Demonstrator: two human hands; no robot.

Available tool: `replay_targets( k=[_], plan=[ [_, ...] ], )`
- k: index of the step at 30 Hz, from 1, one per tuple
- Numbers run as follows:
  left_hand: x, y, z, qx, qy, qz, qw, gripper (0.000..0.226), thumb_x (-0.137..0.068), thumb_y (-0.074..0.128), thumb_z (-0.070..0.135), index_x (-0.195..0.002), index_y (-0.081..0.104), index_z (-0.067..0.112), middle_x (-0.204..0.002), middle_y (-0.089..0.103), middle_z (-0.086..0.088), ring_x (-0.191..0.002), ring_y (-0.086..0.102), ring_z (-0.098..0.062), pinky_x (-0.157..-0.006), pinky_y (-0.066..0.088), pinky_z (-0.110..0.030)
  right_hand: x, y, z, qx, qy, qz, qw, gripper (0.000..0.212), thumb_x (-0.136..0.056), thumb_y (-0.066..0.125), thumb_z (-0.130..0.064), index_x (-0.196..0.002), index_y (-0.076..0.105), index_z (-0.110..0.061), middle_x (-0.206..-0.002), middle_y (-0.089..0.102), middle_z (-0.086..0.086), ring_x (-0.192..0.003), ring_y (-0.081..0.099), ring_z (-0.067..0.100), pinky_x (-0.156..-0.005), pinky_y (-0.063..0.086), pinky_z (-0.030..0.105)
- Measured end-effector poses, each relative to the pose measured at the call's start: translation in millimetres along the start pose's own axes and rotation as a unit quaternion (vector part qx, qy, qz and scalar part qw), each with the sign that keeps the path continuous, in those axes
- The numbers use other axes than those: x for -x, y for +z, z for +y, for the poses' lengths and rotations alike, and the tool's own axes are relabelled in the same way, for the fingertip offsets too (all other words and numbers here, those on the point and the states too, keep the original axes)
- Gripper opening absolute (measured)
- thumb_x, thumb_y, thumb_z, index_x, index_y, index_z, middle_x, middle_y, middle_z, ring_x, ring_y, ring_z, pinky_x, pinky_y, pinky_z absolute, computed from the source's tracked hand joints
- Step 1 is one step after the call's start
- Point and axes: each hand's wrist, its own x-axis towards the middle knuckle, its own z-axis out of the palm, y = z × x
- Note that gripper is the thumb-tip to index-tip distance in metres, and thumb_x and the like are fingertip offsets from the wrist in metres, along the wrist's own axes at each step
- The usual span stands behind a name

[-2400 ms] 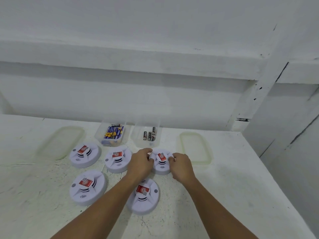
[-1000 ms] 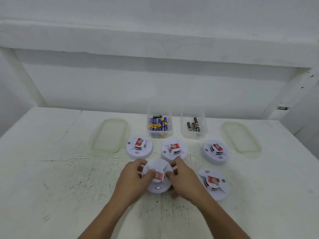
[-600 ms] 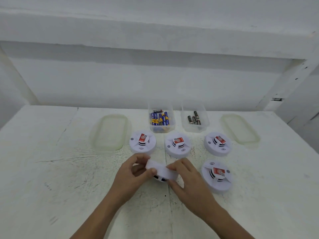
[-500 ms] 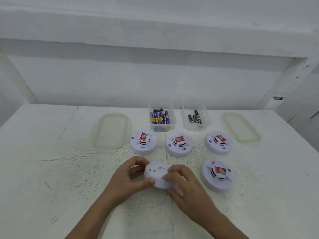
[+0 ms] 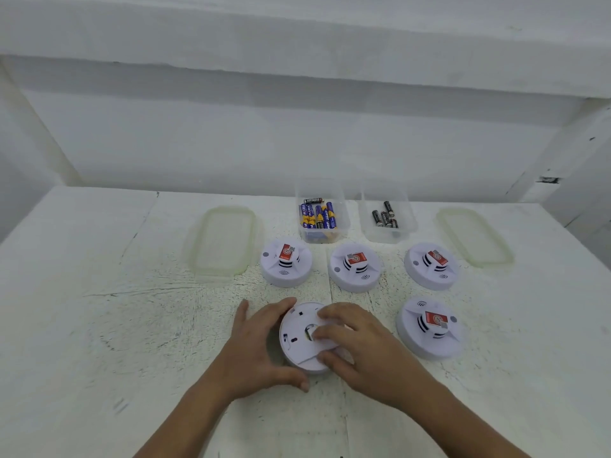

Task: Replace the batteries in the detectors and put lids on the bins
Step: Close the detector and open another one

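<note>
Two hands close on one detector (image 5: 304,338), which lies back upward on the near middle of the desk (image 5: 99,325). The left hand (image 5: 261,345) curls round its left rim in a firm grip, thumb at the near edge. The right hand (image 5: 360,345) pinches it from the right, fingertips on the back plate beside a small central opening and thumb at the near edge. Whether the battery cover is off I cannot tell. By my reading this unit is only being opened, its cells not yet swapped.

Just right of it the near-right detector (image 5: 429,327) sits face up. Three more stand in a far row: the far-left detector (image 5: 286,262), the far-middle detector (image 5: 354,267) and the far-right detector (image 5: 431,266). Nothing shows whether any has fresh cells.

Beyond the row, the left bin (image 5: 346,219) holds blue-and-yellow batteries (image 5: 317,216) and the right bin (image 5: 390,238) a few black batteries (image 5: 383,216), perhaps spent ones. Both bins stand open. The left lid (image 5: 223,241) lies flat left of the row, the right lid (image 5: 474,236) at the far right. Lidding therefore remains, and probably most of the battery work.
</note>
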Motion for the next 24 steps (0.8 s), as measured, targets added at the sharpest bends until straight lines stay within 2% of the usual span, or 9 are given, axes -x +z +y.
replay_targets(
  k=[2, 5, 8, 11, 15, 17, 20, 22, 24],
  plan=[
    [-1.0, 1.1, 4.1, -0.003, -0.004, -0.008, 1.000, 0.118, -0.039, 0.083, 0.066, -0.140, 0.027, 0.041, -0.131, 0.041, 0.034, -0.123, 0.023, 0.029, -0.116, -0.020, -0.034, -4.3, 1.1, -0.3, 0.018, -0.010, -0.032, 0.999, 0.025, -0.087, 0.051, -0.036, -0.107, 0.060, -0.024, -0.127, 0.057, 0.002, -0.122, 0.051, 0.020, -0.104, 0.035, 0.029],
    [-2.5, 1.0, 9.5, -0.007, -0.005, -0.004, 1.000, 0.101, -0.041, 0.080, 0.069, -0.126, 0.028, 0.055, -0.123, 0.045, 0.038, -0.119, 0.030, 0.028, -0.113, -0.022, -0.030, -6.4, 5.2, -2.2, 0.056, -0.032, -0.058, 0.996, 0.022, -0.089, 0.047, -0.030, -0.104, 0.058, -0.019, -0.131, 0.057, 0.008, -0.125, 0.051, 0.026, -0.109, 0.026, 0.031],
    [-3.6, 1.4, 7.7, -0.016, -0.007, 0.007, 1.000, 0.093, -0.041, 0.074, 0.077, -0.119, 0.027, 0.060, -0.116, 0.048, 0.041, -0.116, 0.035, 0.028, -0.114, -0.019, -0.030, -6.0, 10.9, -2.0, 0.044, -0.026, -0.056, 0.997, 0.019, -0.091, 0.042, -0.026, -0.102, 0.054, -0.018, -0.136, 0.054, 0.009, -0.131, 0.046, 0.025, -0.110, 0.014, 0.032],
    [-5.5, 1.9, 6.3, -0.018, -0.009, 0.012, 1.000, 0.095, -0.036, 0.069, 0.082, -0.119, 0.027, 0.059, -0.113, 0.047, 0.042, -0.114, 0.034, 0.030, -0.114, -0.018, -0.028, -6.4, 13.8, 2.5, 0.049, -0.036, -0.069, 0.996, 0.017, -0.092, 0.039, -0.022, -0.099, 0.053, -0.017, -0.139, 0.052, 0.008, -0.134, 0.042, 0.022, -0.112, 0.011, 0.032],
    [-8.0, -0.2, 8.8, -0.016, -0.005, 0.003, 1.000, 0.097, -0.035, 0.077, 0.070, -0.116, 0.025, 0.058, -0.101, 0.049, 0.053, -0.108, 0.031, 0.036, -0.109, -0.022, -0.018, -11.2, 9.4, 8.4, 0.026, -0.050, -0.106, 0.993, 0.019, -0.098, 0.039, -0.009, -0.112, 0.052, -0.009, -0.154, 0.029, 0.005, -0.145, 0.017, 0.016, -0.112, -0.008, 0.022],
    [-9.3, -0.5, 7.3, -0.017, -0.001, 0.001, 1.000, 0.095, -0.038, 0.077, 0.067, -0.116, 0.023, 0.058, -0.106, 0.034, 0.064, -0.107, 0.027, 0.038, -0.104, -0.025, -0.012, -13.5, 6.4, 6.9, 0.014, -0.054, -0.120, 0.991, 0.023, -0.099, 0.039, -0.008, -0.120, 0.050, -0.007, -0.157, 0.022, 0.001, -0.147, 0.010, 0.013, -0.108, -0.012, 0.013],
    [-11.9, 1.9, 2.7, -0.016, 0.001, 0.004, 1.000, 0.093, -0.039, 0.077, 0.067, -0.117, 0.027, 0.057, -0.113, 0.030, 0.063, -0.111, 0.033, 0.033, -0.106, -0.024, -0.014, -17.8, -5.8, 3.4, 0.000, -0.041, -0.152, 0.987, 0.027, -0.100, 0.039, -0.012, -0.126, 0.046, -0.009, -0.158, 0.017, -0.003, -0.146, 0.008, 0.009, -0.106, -0.005, 0.004],
    [-12.6, 3.6, 0.1, -0.012, -0.004, 0.006, 1.000, 0.091, -0.039, 0.075, 0.067, -0.117, 0.029, 0.057, -0.113, 0.046, 0.051, -0.114, 0.038, 0.027, -0.110, -0.021, -0.021, -20.1, -15.3, 3.5, -0.004, -0.034, -0.170, 0.985, 0.024, -0.098, 0.044, -0.012, -0.122, 0.047, -0.013, -0.157, 0.018, -0.005, -0.144, 0.012, 0.008, -0.107, 0.013, 0.009],
    [-13.2, 5.2, -0.6, -0.024, 0.000, 0.007, 1.000, 0.091, -0.041, 0.071, 0.069, -0.120, 0.029, 0.054, -0.118, 0.048, 0.040, -0.118, 0.038, 0.023, -0.115, -0.019, -0.032, -21.6, -22.3, 3.7, 0.022, -0.037, -0.183, 0.982, 0.027, -0.096, 0.047, -0.010, -0.123, 0.046, -0.016, -0.156, 0.018, -0.005, -0.143, 0.017, 0.009, -0.099, 0.029, 0.016]
  ],
)
